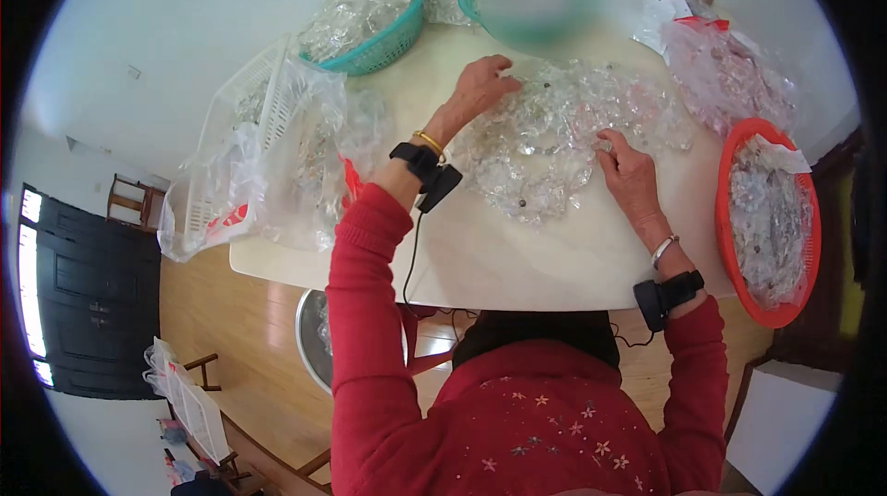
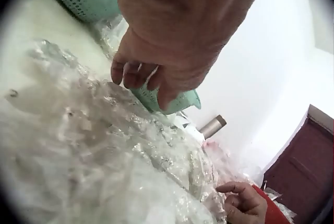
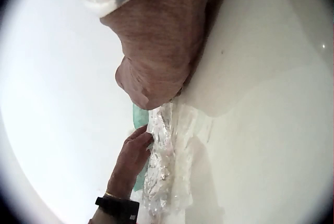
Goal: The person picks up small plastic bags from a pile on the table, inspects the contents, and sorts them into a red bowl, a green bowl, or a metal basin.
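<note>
A loose heap of small clear plastic packets, some with little dark bits in them, spreads over the cream table. My left hand hovers at the heap's far left edge, its fingers bent loosely downward with nothing between them; the left wrist view shows the same hand over crinkled plastic. At the right side of the heap, my right hand has its fingers curled and pinches the edge of a clear packet. In the right wrist view the back of the right hand hides its fingertips.
Behind the heap stand a teal basket piled with packets and a second teal basket, partly blurred. A red basket of packets sits at the right edge, near a pinkish bag. Plastic bags and a white basket lie left.
</note>
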`<state>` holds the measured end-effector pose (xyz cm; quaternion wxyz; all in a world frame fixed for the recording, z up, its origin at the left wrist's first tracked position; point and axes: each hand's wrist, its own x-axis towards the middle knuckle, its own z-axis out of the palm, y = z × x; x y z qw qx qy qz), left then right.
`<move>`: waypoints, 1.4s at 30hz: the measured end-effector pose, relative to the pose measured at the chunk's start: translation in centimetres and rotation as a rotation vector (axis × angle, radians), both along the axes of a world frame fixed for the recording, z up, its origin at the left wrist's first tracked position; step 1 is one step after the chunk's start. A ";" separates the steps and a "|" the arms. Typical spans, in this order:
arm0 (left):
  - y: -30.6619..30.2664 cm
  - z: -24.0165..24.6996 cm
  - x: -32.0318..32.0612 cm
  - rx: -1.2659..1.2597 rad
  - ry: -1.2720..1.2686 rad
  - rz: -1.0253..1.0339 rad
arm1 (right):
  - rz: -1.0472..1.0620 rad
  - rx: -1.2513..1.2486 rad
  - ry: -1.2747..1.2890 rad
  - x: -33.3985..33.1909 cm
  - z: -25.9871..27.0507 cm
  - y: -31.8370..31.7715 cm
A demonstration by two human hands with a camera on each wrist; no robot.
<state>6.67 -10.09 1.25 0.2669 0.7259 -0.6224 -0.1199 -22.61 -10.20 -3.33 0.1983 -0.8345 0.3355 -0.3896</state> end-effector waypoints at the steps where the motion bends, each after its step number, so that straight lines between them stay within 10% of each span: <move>1: -0.5 -0.3 -0.4 -0.047 -0.003 -0.077 | -0.002 0.000 0.003 0.0 0.1 0.0; 12: -0.8 1.1 -0.2 0.232 -0.041 -0.184 | -0.001 0.010 0.027 -0.1 0.5 0.2; 25: 3.3 3.2 -1.3 -0.209 0.591 -0.059 | 0.000 0.013 -0.001 -0.1 0.8 -0.1; 28: 4.2 3.5 -2.1 -0.332 0.631 -0.101 | 0.018 0.649 -0.030 -0.4 3.5 0.2; 31: 4.7 4.0 -3.7 -0.813 -0.501 -0.092 | 0.109 0.742 -0.262 0.8 2.7 -1.2; 32: 4.7 4.0 -4.4 -0.818 -0.496 -0.101 | 0.155 0.783 -0.382 1.2 3.1 -1.4; 35: 5.1 3.9 -7.0 -0.609 0.582 0.057 | 0.212 0.676 -0.651 4.2 5.0 -0.4; 42: 6.1 1.9 -9.8 -0.326 1.007 0.069 | 0.409 0.931 -0.698 5.7 4.2 -2.0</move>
